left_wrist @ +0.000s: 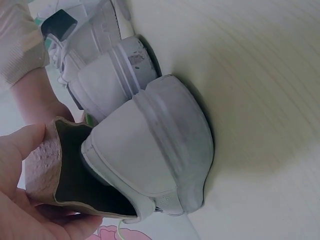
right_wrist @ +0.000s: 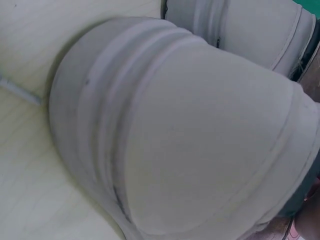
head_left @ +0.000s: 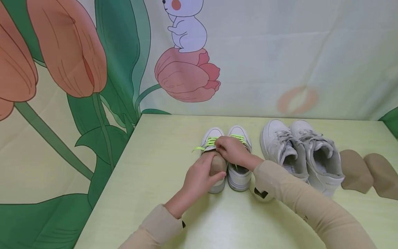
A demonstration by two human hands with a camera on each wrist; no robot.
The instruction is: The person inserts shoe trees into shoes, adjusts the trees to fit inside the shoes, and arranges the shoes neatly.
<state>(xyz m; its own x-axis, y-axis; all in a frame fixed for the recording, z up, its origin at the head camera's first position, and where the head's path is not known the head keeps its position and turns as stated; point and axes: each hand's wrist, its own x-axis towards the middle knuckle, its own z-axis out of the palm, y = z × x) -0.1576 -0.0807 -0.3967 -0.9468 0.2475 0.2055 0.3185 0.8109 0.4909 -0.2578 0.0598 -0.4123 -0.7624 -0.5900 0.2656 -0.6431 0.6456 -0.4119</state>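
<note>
My left hand (head_left: pixel 201 174) grips a brown moulded shoe insert (head_left: pixel 218 166), thumb on its near side. In the left wrist view the insert is a hollow shell, dark inside, partly within the opening of the left white sneaker (left_wrist: pixel 140 155). My right hand (head_left: pixel 233 150) reaches across the right white sneaker (head_left: pixel 239 181) and pinches the left sneaker's tongue; its fingertips are partly hidden. Both sneakers have bright green laces (head_left: pixel 211 141) and stand side by side, toes away from me. In the right wrist view, the right sneaker's heel (right_wrist: pixel 210 135) fills most of the picture.
To the right stands a larger pair of white sneakers (head_left: pixel 273 136) with pale laces. Beyond them lie two more brown inserts (head_left: pixel 356 171), flat side by side. A printed cloth (head_left: pixel 248 69) hangs behind the pale table (head_left: pixel 149 166).
</note>
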